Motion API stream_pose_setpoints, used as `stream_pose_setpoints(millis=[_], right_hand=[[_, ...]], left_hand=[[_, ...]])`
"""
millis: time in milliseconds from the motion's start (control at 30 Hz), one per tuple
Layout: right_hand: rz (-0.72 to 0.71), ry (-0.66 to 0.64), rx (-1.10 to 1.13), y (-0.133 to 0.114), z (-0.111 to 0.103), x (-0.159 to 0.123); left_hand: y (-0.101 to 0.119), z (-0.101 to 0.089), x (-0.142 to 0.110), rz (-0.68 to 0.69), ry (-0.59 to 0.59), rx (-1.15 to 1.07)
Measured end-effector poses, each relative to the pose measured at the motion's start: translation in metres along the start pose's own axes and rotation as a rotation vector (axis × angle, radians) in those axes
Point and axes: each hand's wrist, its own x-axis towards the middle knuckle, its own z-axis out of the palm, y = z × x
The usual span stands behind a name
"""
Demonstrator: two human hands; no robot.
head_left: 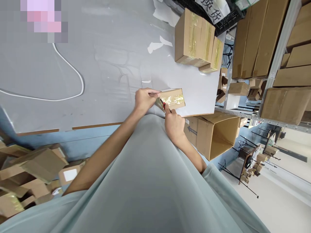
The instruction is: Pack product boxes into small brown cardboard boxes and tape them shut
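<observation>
A small cardboard box [173,98] with shiny clear tape along its top lies at the front of the grey table, close to my body. My left hand [145,99] is at its left end, thumb and fingers closed on the edge there. In my right hand [174,124] is a slim red-and-black box cutter [164,105], its tip against the taped left end of the box. Fingers hide most of the handle, and the blade is too small to make out clearly.
Taped cartons [194,38] stand at the back right of the table [109,71], near a black crate [220,27]. A white cable [81,81] curves across the left side. An open carton [216,134] stands off the front right edge. Piled cartons [41,165] lie lower left; shelving holds more.
</observation>
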Motion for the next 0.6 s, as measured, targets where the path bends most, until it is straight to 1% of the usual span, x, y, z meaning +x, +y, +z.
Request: stream_pose_setpoints(millis=[100,200,333,533,600], right_hand=[[-0.024,-0.036,-0.002,-0.001,-0.010,-0.002],[-0.051,-0.047,0.000,0.001,-0.013,-0.002],[-0.042,-0.064,0.005,0.005,-0.012,-0.005],[-0.090,-0.020,0.030,0.003,-0.007,-0.001],[-0.116,-0.032,0.031,0.003,-0.006,0.000]], left_hand=[[0.001,0.003,-0.002,0.033,0.009,0.017],[0.000,0.005,-0.003,0.050,0.024,0.028],[-0.001,0.008,-0.007,0.068,0.027,0.063],[-0.003,0.011,-0.009,0.082,0.065,0.108],[-0.003,0.014,-0.009,0.085,0.068,0.131]])
